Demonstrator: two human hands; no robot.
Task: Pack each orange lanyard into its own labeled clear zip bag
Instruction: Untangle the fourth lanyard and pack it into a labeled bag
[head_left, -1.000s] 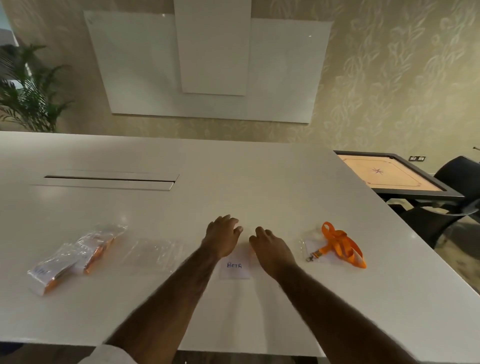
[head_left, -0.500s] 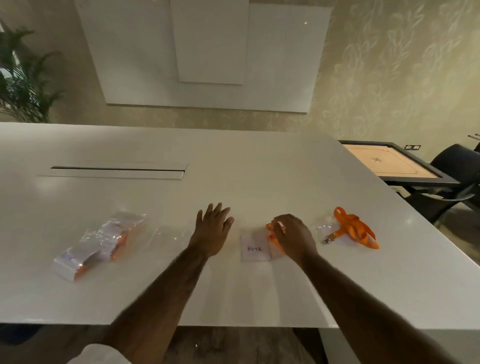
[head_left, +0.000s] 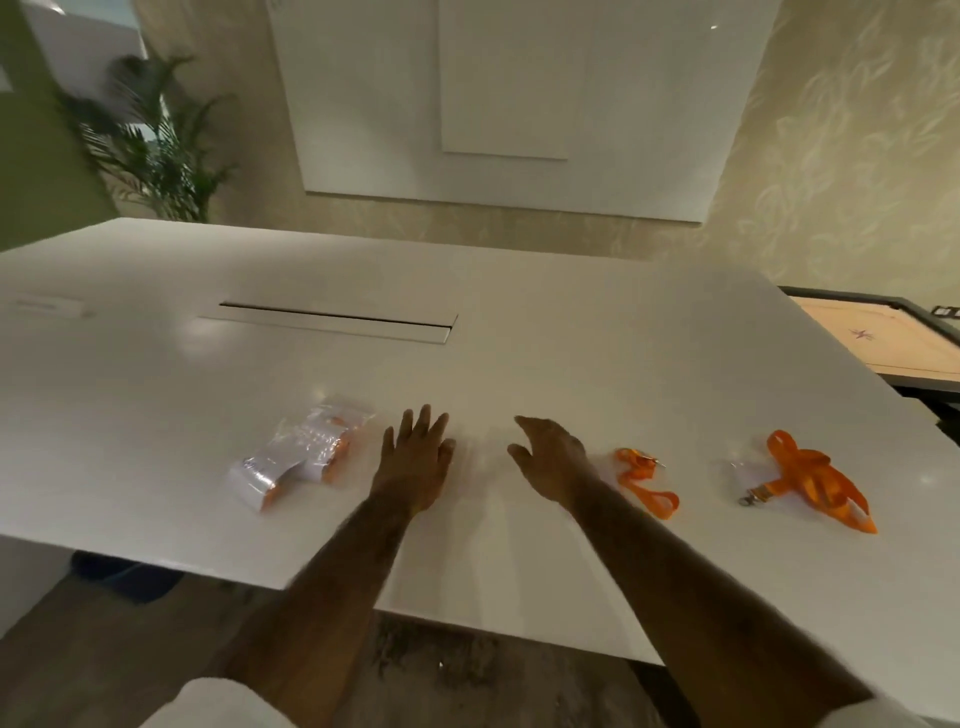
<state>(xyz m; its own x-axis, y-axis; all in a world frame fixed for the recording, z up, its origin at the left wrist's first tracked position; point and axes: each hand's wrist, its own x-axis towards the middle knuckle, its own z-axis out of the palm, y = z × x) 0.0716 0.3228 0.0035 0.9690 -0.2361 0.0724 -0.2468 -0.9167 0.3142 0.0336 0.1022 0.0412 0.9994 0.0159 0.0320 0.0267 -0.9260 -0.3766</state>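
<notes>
Left hand: I see the left hand (head_left: 415, 460) palm down, low over the white table (head_left: 519, 338), fingers straight and spread apart. It holds nothing. I cannot tell whether the palm touches the surface.

Right hand: The right hand (head_left: 553, 460) is beside it, with a gap of bare table between them. Its fingers reach forward, loosely apart, and the thumb points towards the left hand. It holds nothing.

Near lanyard: The near lanyard (head_left: 644, 480), orange, lies loose on the table just to the right of the right wrist. It is not in any bag.

Far lanyard: The far lanyard (head_left: 815, 483), also orange, lies bunched in folds further right, well apart from both hands. Its metal clip (head_left: 748, 500) points left.

Clear bag: I make out a faint clear bag (head_left: 743, 467) just beside that clip. It is too blurred for me to read any label.

Packed bags: The packed bags (head_left: 301, 457), two of them, lie overlapping near the left hand, on its left side. Each is clear plastic with orange showing inside and a white label patch. I cannot read the writing.

Table: A long narrow slot (head_left: 337, 325) is set into the top, beyond the bags.

Surroundings: A carrom board (head_left: 883, 338) stands past the table's right edge. A leafy plant (head_left: 156, 145) is at far left. A white panel (head_left: 498, 104) hangs on the patterned wall.
</notes>
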